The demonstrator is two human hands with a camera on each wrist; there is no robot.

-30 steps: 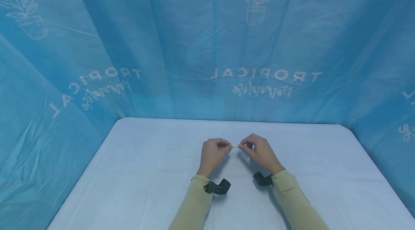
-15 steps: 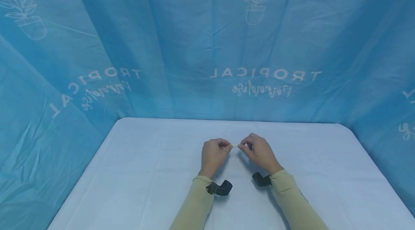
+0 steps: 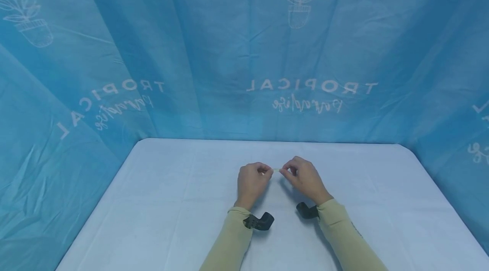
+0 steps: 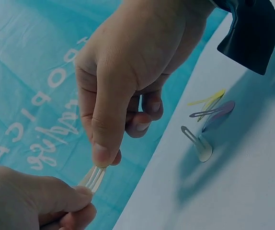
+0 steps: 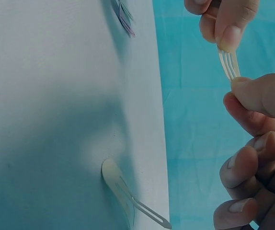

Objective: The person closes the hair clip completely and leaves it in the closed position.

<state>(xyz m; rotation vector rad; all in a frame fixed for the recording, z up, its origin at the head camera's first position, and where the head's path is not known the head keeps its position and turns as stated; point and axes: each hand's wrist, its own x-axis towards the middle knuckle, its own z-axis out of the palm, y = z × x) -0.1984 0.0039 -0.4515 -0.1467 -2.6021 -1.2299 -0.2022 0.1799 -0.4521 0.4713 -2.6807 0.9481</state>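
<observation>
Left hand point(image 3: 252, 181): thumb and index tip pinching one end of a cream hair clip point(image 5: 229, 63), other fingers loosely curled. Right hand point(image 3: 305, 180): thumb and index pinching the opposite end, rest curled. Clip is up off the tabletop point(image 3: 153, 220), bridging the two hands, slats showing in the gap; ends covered by fingertips. Below on the tabletop, left wrist view: yellow clip point(image 4: 214, 99), purple clip point(image 4: 219, 110) just beside it, white clip point(image 4: 200, 146) near both, popped open. Right wrist view has a pale open clip too; can't tell if same one. Olive sleeves point(image 3: 231, 237), black wrist mounts point(image 3: 260, 221). Blue curtain point(image 3: 225, 50) behind, mirrored "TROPICAL Paradise" lettering.
</observation>
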